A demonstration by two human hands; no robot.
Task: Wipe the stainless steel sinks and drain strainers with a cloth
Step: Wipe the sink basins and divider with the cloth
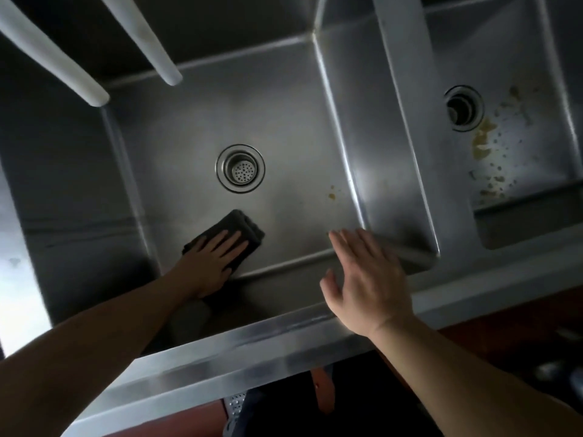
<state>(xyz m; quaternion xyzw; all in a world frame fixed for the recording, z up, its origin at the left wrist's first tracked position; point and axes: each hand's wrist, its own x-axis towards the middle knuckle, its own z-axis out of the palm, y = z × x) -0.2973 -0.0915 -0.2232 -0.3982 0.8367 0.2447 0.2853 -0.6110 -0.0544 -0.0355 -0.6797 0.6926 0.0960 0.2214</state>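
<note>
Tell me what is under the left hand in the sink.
A folded dark cloth lies under the left hand, pressed flat on the floor of the left sink. The fingers are spread over it. The steel beneath the cloth is covered, so any dirt there cannot be seen.

bare forearms (94,348), no sleeves, dark trousers (284,402).

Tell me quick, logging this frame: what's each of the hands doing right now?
Left hand: open, fingers flat, pressing the dark folded cloth on the sink floor.
Right hand: open, empty, over the sink's front edge.
</note>
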